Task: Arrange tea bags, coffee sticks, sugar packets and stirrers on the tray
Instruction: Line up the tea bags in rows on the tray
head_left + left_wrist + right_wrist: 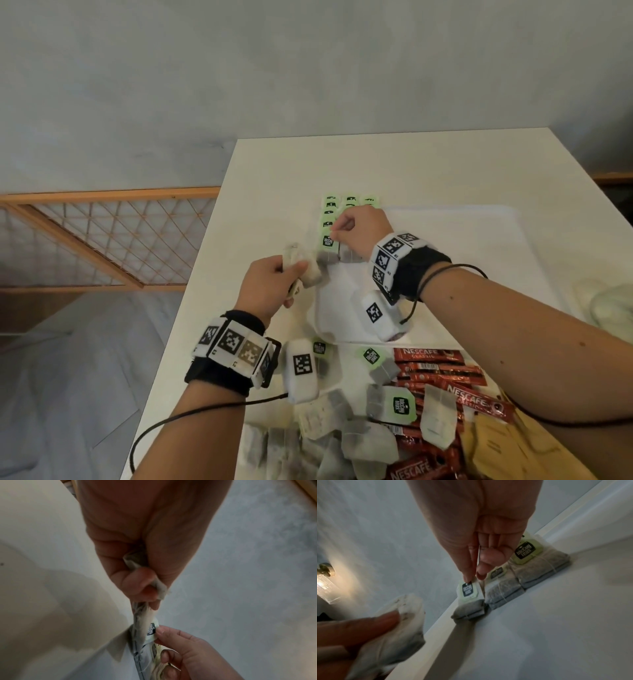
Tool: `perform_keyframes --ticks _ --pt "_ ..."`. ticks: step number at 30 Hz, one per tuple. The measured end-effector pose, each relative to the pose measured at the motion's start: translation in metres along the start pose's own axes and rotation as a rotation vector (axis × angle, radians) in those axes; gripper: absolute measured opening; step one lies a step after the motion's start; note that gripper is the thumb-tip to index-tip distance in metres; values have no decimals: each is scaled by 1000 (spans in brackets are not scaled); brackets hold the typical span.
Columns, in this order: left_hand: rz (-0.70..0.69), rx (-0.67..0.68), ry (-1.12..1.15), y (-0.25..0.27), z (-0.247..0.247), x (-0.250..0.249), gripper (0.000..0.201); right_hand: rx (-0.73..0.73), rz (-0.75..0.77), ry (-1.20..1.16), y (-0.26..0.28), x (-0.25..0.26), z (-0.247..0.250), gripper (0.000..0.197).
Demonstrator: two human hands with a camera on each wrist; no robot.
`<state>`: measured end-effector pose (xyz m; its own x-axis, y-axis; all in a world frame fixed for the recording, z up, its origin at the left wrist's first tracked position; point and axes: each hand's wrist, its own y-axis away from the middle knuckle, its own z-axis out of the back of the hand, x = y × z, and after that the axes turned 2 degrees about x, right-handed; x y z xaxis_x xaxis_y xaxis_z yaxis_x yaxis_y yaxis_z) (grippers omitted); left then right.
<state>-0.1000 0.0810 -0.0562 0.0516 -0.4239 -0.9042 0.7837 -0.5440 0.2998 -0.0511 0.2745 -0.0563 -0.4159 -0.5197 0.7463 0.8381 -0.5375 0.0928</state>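
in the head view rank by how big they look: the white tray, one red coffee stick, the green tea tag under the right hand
1. white tray
2. red coffee stick
3. green tea tag, pinched by the right hand

The coffee stick lies nearer the camera, which exaggerates it, but the order holds.

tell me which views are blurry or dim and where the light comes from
Head view: evenly lit, edges bowed by the wide lens, left hand and its tea bags motion-blurred. Left wrist view: dim, palm close and soft. Right wrist view: dim, a glowing wall lamp at left, near fingers blurred, tag under the right hand fairly sharp.
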Motion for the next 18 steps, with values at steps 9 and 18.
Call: perform_keyframes --ticks 9,18 --pt "-39 56 124 16 -31 -14 21 161 24 -278 68 -2 23 13" --pt "-95 7 160 45 -72 -24 7 -129 -78 -269 118 -47 43 14"
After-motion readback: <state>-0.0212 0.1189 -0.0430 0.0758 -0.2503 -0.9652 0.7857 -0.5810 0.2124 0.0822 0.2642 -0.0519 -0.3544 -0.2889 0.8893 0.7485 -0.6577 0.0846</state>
